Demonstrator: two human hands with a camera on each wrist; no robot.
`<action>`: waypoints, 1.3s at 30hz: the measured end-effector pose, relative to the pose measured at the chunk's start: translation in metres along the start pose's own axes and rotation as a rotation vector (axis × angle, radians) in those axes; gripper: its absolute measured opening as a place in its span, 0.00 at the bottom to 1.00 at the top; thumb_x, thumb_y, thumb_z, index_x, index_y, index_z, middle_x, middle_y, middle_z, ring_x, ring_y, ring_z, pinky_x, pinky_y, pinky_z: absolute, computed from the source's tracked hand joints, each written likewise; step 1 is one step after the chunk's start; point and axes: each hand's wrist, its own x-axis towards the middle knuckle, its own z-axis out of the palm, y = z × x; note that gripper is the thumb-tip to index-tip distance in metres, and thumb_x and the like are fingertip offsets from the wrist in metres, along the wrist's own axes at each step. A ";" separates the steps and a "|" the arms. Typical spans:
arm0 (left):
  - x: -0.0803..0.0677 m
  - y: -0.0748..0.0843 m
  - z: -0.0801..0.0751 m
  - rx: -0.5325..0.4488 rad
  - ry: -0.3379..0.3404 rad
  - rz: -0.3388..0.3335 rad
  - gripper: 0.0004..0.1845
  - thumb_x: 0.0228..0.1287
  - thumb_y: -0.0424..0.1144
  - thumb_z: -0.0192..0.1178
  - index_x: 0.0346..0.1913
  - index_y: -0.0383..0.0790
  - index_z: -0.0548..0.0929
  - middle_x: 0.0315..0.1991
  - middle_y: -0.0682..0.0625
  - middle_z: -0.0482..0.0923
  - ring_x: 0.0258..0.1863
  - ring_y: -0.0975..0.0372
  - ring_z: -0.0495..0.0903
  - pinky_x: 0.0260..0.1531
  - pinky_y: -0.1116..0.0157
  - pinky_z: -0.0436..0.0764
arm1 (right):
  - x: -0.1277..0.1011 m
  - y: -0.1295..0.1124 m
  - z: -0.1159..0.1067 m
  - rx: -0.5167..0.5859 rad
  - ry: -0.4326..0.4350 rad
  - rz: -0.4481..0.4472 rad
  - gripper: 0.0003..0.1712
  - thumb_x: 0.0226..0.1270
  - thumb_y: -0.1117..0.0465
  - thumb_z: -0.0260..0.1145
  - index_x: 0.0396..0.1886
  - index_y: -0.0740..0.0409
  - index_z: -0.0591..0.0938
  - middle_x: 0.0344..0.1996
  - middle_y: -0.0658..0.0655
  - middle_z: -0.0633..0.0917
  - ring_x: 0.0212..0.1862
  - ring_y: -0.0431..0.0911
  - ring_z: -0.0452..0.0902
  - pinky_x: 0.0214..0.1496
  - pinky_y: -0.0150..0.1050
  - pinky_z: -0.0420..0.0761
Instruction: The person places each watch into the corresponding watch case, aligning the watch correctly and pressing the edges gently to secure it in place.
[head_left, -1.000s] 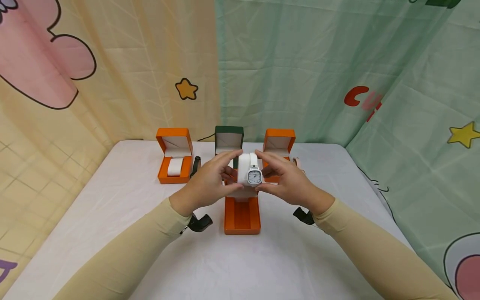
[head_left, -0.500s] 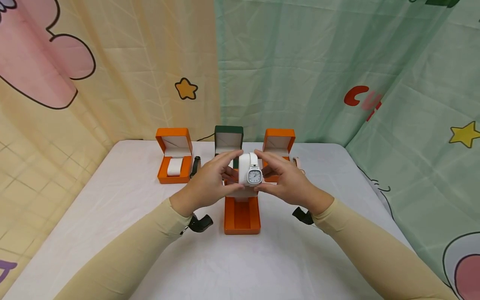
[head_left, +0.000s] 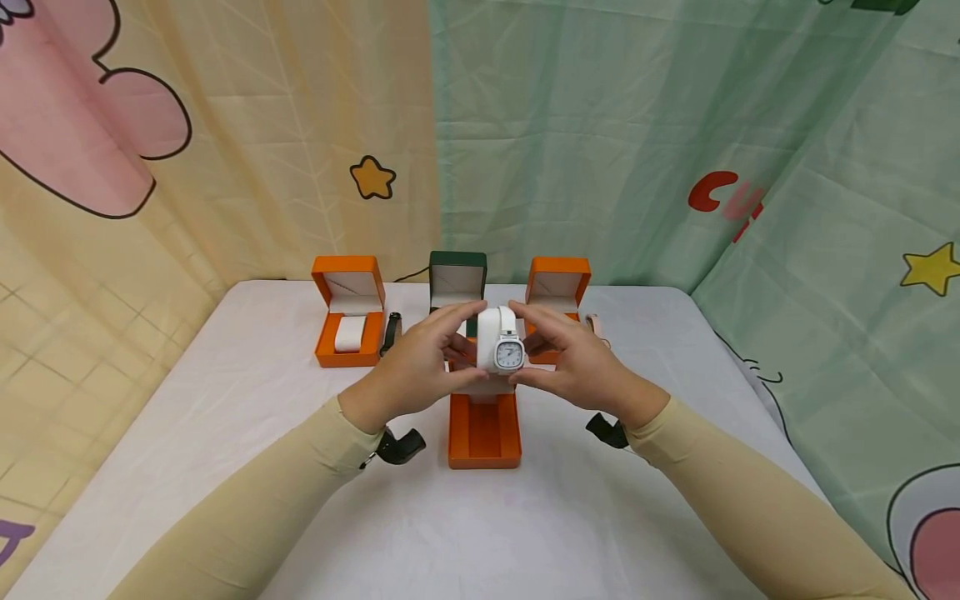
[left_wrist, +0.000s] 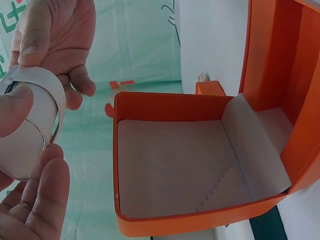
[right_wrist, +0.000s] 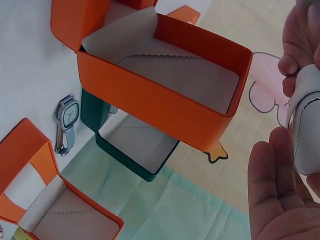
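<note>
A white watch (head_left: 508, 352) with a square face is wrapped around a white cushion (head_left: 491, 332). My left hand (head_left: 450, 346) pinches the cushion from the left with thumb below and fingers on top. My right hand (head_left: 543, 346) pinches it from the right, at the watch. Both hold it in the air above an open orange box (head_left: 484, 433) whose tray shows bare. In the left wrist view the strapped cushion (left_wrist: 30, 125) sits between my fingers (left_wrist: 42, 200), beside the box's white-lined lid (left_wrist: 170, 165). The right wrist view catches only the cushion's edge (right_wrist: 307, 125).
At the back of the white table (head_left: 225, 400) stand an open orange box (head_left: 348, 312) holding a white cushion, a green box (head_left: 458, 279) and another orange box (head_left: 558, 287). A dark watch (head_left: 392, 332) and a pink watch (head_left: 596, 327) lie beside them. Curtains hang close behind and to the right.
</note>
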 end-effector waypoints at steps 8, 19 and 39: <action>0.000 0.000 0.000 0.001 0.006 0.008 0.47 0.61 0.30 0.76 0.81 0.39 0.63 0.74 0.43 0.70 0.49 0.56 0.88 0.50 0.56 0.90 | 0.000 0.000 0.002 0.006 0.014 -0.010 0.52 0.60 0.67 0.80 0.82 0.59 0.65 0.61 0.59 0.82 0.51 0.49 0.87 0.59 0.50 0.88; 0.000 -0.001 0.001 -0.005 0.009 0.010 0.47 0.61 0.30 0.76 0.81 0.38 0.63 0.73 0.43 0.71 0.49 0.56 0.88 0.50 0.55 0.90 | 0.001 -0.002 0.002 -0.007 0.016 0.007 0.51 0.60 0.66 0.81 0.81 0.59 0.66 0.64 0.59 0.81 0.52 0.49 0.87 0.59 0.49 0.88; 0.000 -0.002 0.001 0.024 0.003 0.029 0.47 0.61 0.31 0.76 0.81 0.37 0.64 0.73 0.43 0.72 0.48 0.58 0.88 0.49 0.65 0.89 | 0.000 0.000 0.004 -0.014 0.023 0.001 0.51 0.60 0.66 0.81 0.81 0.59 0.67 0.62 0.59 0.82 0.51 0.48 0.87 0.58 0.47 0.88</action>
